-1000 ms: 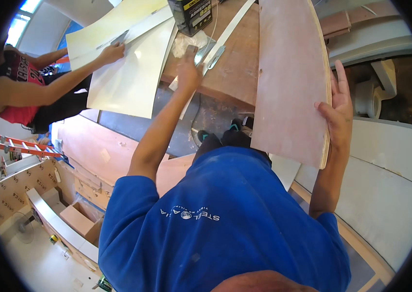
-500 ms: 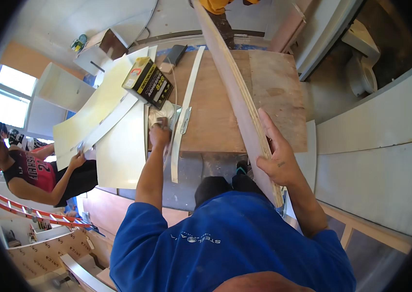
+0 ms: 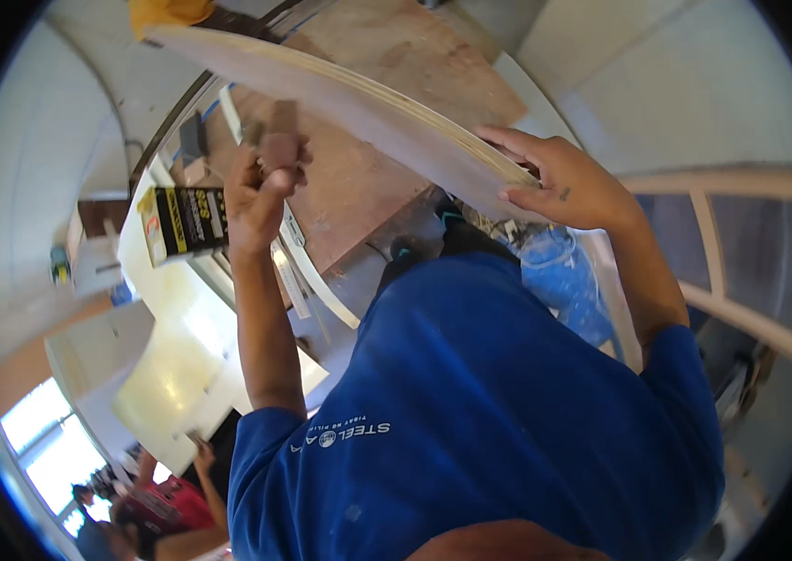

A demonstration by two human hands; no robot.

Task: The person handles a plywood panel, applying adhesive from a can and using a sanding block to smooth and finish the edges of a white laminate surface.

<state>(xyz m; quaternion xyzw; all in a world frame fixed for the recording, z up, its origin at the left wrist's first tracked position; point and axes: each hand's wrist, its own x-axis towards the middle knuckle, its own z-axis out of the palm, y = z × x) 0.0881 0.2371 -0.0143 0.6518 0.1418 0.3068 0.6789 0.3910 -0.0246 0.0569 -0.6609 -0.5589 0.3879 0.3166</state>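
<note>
A long plywood board [image 3: 349, 105] stands on edge, its layered edge facing up, running from the far left to near my body. My right hand [image 3: 569, 182] grips its near end, thumb on the near face and fingers over the other side. My raised left hand [image 3: 260, 201] is closed on a small reddish-brown block [image 3: 280, 145], blurred by motion, that looks like a sanding block. The block is over the wooden tabletop [image 3: 358, 210], apart from the board. Beside my left wrist stands a black and yellow square tin [image 3: 185, 220].
A narrow white strip [image 3: 316, 280] overhangs the table's near edge. At lower left a co-worker [image 3: 167, 505] touches a cream sheet [image 3: 167, 383]. Someone in yellow [image 3: 171, 11] is by the board's far end. A blue plastic bag [image 3: 564, 280] and wooden framing [image 3: 713, 243] are at right.
My left hand has risen from the table and now holds the brown block. The view has turned right, and the board now slants across it. My right hand keeps its grip on the board.
</note>
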